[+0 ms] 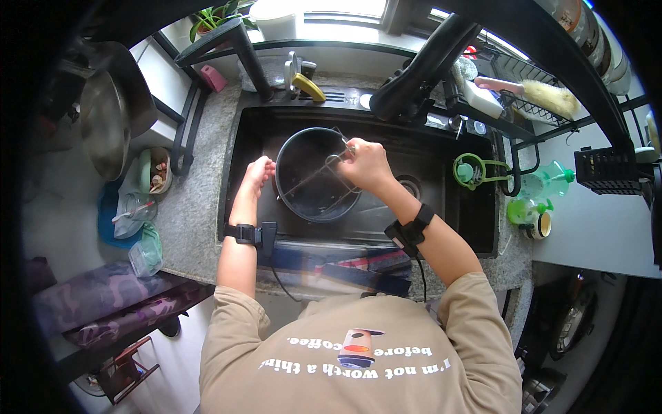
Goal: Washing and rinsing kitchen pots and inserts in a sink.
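Observation:
A round, dark metal pot (302,155) sits in the left part of the black sink (382,220), its inside facing up. At its left side, my left hand (257,173) has curled fingers against the outer wall, just below the rim. Whether a handle is under those fingers is hidden. My right hand (366,164) is over the pot's right rim, pinching a metal wire rack (305,182). Thin wires of the rack cross the pot's opening, with one end near the lower left rim. Part of the rack is behind my right hand.
The black faucet (401,93) leans over the sink's back edge. A green-rimmed strainer (468,172) hangs inside at the right. A yellow-handled brush (310,88) stands behind the sink. Green spray bottles (543,181) are at right; a jar (139,207) and blue tray (106,217) are at left.

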`<action>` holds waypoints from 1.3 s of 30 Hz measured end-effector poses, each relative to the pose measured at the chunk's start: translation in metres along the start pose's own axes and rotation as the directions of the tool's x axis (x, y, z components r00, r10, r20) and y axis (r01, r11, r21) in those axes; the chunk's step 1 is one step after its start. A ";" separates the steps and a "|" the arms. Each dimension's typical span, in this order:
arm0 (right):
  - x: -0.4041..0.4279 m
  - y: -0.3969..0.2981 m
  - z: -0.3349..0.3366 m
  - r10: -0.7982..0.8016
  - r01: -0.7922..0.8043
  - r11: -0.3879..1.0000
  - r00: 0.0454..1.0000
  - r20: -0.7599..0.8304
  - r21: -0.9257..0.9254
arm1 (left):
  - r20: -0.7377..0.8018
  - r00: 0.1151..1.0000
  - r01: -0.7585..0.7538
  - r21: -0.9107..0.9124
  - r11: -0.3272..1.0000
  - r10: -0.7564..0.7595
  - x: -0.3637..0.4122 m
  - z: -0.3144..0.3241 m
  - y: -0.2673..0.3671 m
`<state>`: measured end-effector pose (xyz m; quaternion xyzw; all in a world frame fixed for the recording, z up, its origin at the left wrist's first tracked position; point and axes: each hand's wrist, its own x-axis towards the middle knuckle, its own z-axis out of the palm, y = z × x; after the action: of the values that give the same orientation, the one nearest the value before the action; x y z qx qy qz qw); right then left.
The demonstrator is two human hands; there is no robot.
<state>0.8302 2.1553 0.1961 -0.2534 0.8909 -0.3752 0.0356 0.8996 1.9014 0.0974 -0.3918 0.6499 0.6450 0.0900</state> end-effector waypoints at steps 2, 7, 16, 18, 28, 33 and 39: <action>0.000 -0.003 0.004 0.000 0.000 1.000 1.000 0.002 0.020 | -0.022 1.000 -0.005 -0.003 1.000 0.004 -0.002 -0.011 0.001; -0.013 0.013 0.001 0.036 -0.027 0.994 0.996 -0.084 0.106 | -0.024 0.991 -0.128 0.029 0.991 0.129 -0.023 0.006 0.023; -0.049 0.045 -0.014 0.108 -0.082 0.978 0.985 -0.131 0.190 | -0.086 0.948 -0.257 0.367 0.894 0.308 -0.015 0.035 0.011; -0.055 0.051 -0.021 0.121 -0.089 0.973 0.983 -0.139 0.213 | -0.090 0.936 -0.275 0.412 0.868 0.340 -0.024 0.045 0.015; -0.085 0.091 -0.030 0.192 -0.132 0.937 0.968 -0.160 0.323 | -0.065 0.897 -0.342 0.528 0.777 0.438 -0.059 0.083 0.022; -0.097 0.116 -0.030 0.223 -0.144 0.894 0.964 -0.143 0.424 | -0.057 0.893 -0.347 0.541 0.766 0.446 -0.076 0.100 0.024; -0.106 0.124 -0.037 0.204 -0.131 0.912 0.967 -0.151 0.389 | -0.145 0.843 -0.397 0.481 0.781 0.518 -0.091 0.109 0.018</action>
<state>0.8610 2.3029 0.1239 -0.1277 0.8204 -0.5565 0.0311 0.9080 2.0336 0.1513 -0.2744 0.8584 0.4269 -0.0752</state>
